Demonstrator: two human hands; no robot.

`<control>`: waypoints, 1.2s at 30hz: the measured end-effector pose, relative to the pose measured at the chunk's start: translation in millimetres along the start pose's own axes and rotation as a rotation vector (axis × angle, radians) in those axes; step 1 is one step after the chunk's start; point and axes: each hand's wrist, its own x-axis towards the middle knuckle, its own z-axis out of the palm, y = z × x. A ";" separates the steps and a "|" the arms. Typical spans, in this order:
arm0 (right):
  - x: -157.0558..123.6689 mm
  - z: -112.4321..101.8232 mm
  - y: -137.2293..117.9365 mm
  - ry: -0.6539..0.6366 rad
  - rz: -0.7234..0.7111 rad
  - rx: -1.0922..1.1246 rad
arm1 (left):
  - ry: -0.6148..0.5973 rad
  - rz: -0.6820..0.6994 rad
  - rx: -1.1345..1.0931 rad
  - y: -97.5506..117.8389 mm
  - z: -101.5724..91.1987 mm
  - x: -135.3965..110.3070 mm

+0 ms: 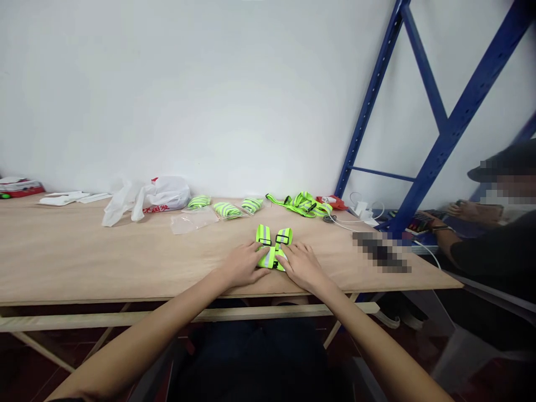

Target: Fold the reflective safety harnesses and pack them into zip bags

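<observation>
A folded neon-yellow reflective strap vest (268, 258) lies on the table before me, with silver stripes and black buckles. Two of its strap loops stand out toward the wall. My left hand (245, 263) has its fingers and thumb closed about the left side of the bundle. On the right side, my right hand (302, 264) holds it with thumb and index finger, the other fingers resting spread. Both hands stay low against the tabletop, partly covering the vest.
Bagged reflective vests (227, 210) lie near the wall, beside a clear plastic bag (194, 220) and a white shopping bag (167, 193). Loose reflective straps (302, 204) lie behind my hands. A blue metal rack (433, 151) and another person (494, 251) are at right, past a blurred dark object (382, 253).
</observation>
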 end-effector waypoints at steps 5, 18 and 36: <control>9.1 -5.2 12.3 0.009 -0.118 0.044 | -0.046 0.002 -0.068 -7.5 -3.5 6.8; 23.3 -10.6 27.0 -0.255 -0.099 0.463 | -0.062 -0.004 -0.373 -28.3 4.2 25.5; -46.7 -11.1 -0.6 -0.131 -0.185 0.443 | -0.025 -0.080 -0.253 27.0 -19.3 -24.7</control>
